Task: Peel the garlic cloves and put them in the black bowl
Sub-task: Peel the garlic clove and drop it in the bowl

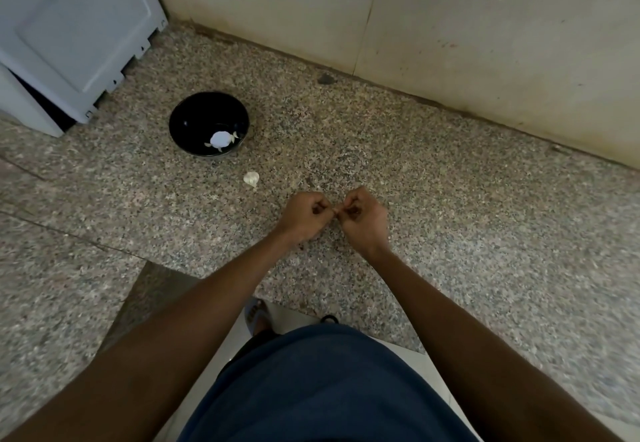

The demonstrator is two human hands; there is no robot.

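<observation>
Speckled granite counter (450, 199), viewed from above, meeting a cream wall (485, 36) along its far edge. Both hands are together over the middle of the counter, toward its near edge. Left hand (304, 214) has its grip curled tight, knuckles up; right hand (363, 218) likewise curled. Thumbs and forefingers of the two meet at a small pale thing pinched between them, probably a garlic clove (336, 210), though it is too small and too hidden to be sure. Black bowl (209, 123) stands on the counter toward the far left corner, well apart from the hands; inside it, near the front wall, lies a white piece (220, 139) with thin papery bits beside it. Between bowl and hands, nearer the bowl, a garlic bulb piece (251, 178) in its skin sits on the bare stone. A pale grey appliance (69, 33) fills the far left corner, just behind the bowl. Dark mark (325, 78) on the counter near the wall. Person wears a blue garment (325, 386); a sandalled foot (258, 317) shows below the near edge.
</observation>
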